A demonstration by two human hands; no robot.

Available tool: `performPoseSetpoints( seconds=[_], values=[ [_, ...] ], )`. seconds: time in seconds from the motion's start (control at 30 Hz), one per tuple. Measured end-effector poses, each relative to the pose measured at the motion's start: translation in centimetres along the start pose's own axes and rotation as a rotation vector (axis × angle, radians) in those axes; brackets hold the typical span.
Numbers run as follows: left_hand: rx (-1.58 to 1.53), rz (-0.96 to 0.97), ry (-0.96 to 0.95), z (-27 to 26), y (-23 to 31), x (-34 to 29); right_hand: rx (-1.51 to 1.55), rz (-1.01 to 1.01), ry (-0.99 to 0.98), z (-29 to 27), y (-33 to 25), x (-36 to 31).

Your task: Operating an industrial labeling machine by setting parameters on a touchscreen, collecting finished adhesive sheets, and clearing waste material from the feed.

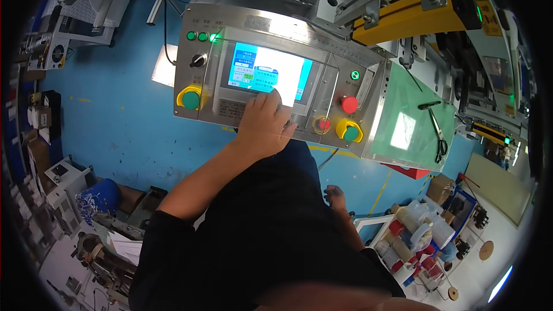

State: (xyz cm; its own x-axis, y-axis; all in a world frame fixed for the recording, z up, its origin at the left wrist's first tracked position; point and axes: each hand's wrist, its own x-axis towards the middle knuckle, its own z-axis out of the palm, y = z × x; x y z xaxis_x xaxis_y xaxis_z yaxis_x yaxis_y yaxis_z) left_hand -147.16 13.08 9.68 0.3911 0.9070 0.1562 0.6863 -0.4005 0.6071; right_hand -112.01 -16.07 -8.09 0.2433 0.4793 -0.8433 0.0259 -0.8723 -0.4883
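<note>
My left hand (pixel 264 124) reaches up over the metal control panel (pixel 199 20). Its fingertips are at the lower edge of a lit touch screen (pixel 242 60), where a smaller window shows on the display. The fingers point forward, the thumb stands apart, and nothing is held. A clear cover surrounds the screen. My right hand (pixel 336 197) hangs low beside my body, away from the panel, with its fingers loosely bent and no object visible in it.
The panel carries a black rotary switch (pixel 198 60), a red mushroom button (pixel 349 104) and yellow-guarded green buttons (pixel 190 100). To the right, black-handled scissors (pixel 439 135) lie on a green work surface (pixel 397 101). A yellow bar (pixel 403 22) spans above. Spools (pixel 440 231) stand at lower right.
</note>
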Motion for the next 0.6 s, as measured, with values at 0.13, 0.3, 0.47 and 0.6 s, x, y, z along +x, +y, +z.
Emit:
performPoseSetpoints(
  seconds=[0.13,0.3,0.47,0.6],
  values=[
    [0.061,0.019,0.035,0.7,0.0,2.2,0.036,0.066,0.008,-1.7,1.7,0.2],
    [0.044,0.043,0.116,1.1,0.2,3.1,-0.076,0.040,0.018,-0.9,0.0,0.4],
    [0.053,0.066,0.148,1.6,0.6,2.8,-0.047,0.032,-0.010,-0.7,-1.5,1.4],
    [0.111,0.008,0.117,1.5,1.0,3.3,-0.024,0.049,0.004,-1.1,-1.6,1.1]
  ],
)
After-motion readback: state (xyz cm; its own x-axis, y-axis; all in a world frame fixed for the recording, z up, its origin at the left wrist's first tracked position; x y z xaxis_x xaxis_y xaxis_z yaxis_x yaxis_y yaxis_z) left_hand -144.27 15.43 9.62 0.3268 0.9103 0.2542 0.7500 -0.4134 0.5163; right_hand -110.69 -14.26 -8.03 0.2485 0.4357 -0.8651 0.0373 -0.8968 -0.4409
